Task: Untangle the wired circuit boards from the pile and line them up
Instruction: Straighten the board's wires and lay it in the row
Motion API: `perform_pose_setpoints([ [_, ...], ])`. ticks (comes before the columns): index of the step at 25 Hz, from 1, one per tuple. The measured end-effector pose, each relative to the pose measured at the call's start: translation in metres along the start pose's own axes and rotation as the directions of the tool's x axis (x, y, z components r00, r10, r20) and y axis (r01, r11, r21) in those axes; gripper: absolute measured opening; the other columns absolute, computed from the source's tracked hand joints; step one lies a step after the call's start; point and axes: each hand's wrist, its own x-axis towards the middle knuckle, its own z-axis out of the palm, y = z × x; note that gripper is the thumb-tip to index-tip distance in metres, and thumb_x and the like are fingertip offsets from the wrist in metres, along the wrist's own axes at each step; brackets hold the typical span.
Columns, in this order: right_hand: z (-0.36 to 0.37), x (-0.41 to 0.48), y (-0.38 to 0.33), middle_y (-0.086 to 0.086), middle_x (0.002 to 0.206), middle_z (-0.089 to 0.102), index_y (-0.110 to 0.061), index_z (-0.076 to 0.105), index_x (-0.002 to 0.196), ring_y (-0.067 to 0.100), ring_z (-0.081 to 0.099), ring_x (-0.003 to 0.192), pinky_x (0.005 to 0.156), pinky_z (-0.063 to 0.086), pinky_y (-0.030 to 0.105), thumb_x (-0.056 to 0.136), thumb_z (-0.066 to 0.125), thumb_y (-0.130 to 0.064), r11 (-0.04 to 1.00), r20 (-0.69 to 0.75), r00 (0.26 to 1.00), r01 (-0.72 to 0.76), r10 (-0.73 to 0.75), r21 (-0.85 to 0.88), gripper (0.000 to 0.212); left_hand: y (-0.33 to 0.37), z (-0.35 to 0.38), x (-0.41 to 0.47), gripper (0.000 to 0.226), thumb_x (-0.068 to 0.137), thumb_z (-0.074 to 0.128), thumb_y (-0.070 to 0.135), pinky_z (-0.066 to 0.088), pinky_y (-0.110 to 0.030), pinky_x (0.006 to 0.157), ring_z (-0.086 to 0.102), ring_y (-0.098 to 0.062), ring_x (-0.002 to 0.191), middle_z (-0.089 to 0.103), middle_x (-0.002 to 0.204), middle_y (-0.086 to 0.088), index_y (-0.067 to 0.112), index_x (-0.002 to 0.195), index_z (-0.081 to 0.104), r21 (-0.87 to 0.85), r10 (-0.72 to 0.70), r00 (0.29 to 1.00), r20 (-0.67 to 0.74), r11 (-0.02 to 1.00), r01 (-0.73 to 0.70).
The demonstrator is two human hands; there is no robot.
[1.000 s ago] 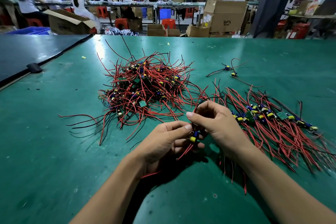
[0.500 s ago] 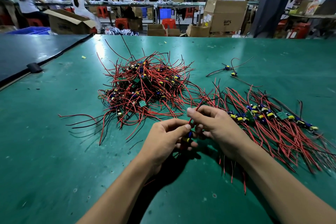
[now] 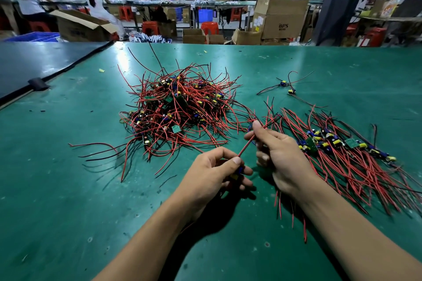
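Tabletop [image 3: 68, 201]: green surface, scuffed and spotted, carrying every item of the task.
Pile [image 3: 178, 109]: tangled heap of small circuit boards with red and black wires. It lies at the centre of the tabletop, beyond the hands and to their left. Wire ends splay out on all sides, and green boards with yellow and blue parts show among them.
Row [image 3: 338, 143]: boards laid side by side on the right of the tabletop, running off to the right from beside the right hand. Their red wires fan toward the near edge and the far side.
Left hand [image 3: 212, 173]: fingers curled, thumb on top, pinching one small board.
Board [image 3: 237, 171]: only its blue and yellow parts show between the left thumb and fingers. It is held low over the tabletop, nearer than the pile and left of the row's near end.
Red wire [image 3: 245, 149]: runs straight from the board up to the right hand.
Right hand [image 3: 283, 157]: fingers curled, thumb and forefinger gripping the red wire near its upper end. More red wires show below the wrist, lying toward the near edge.
Stray pair [image 3: 288, 87]: two boards with dark wires, lying apart beyond the row.
Dark sheet [image 3: 34, 61]: dark surface adjoining the tabletop at far left, with a black tab [image 3: 37, 83] at the seam.
Background: cardboard boxes [image 3: 280, 18], red stools [image 3: 149, 27], a blue crate [image 3: 34, 36] and seated people [image 3: 96, 0].
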Motion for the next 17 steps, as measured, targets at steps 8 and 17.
perform_pose_setpoints([
  [8,0.003,0.0,-0.001,-0.005,0.05,0.033,-0.01,0.06,0.064,0.007,0.024,0.034,0.04,0.018,0.02,0.088,0.067,-0.043,0.996,-0.015,0.998,-0.052,0.053,0.067,0.042,0.0,-0.004,0.001,0.012,0.099,0.049,0.003,0.058,-0.042,0.081,0.072,-0.027,0.077,0.073,0.089,-0.017,0.0,0.091,0.057,0.196,0.073,0.997,0.004,0.978,-0.072],
  [17,0.011,-0.019,0.0,0.003,0.058,0.05,-0.016,0.078,0.096,0.019,0.054,0.051,0.047,0.053,0.031,0.072,0.072,-0.057,0.974,0.248,0.968,0.077,-0.022,-0.215,0.048,0.005,-0.01,0.001,0.014,0.1,0.047,0.003,0.055,-0.03,0.063,0.064,-0.02,0.061,0.068,0.074,-0.01,0.001,0.092,0.059,0.12,0.001,1.0,0.017,0.993,-0.003],
])
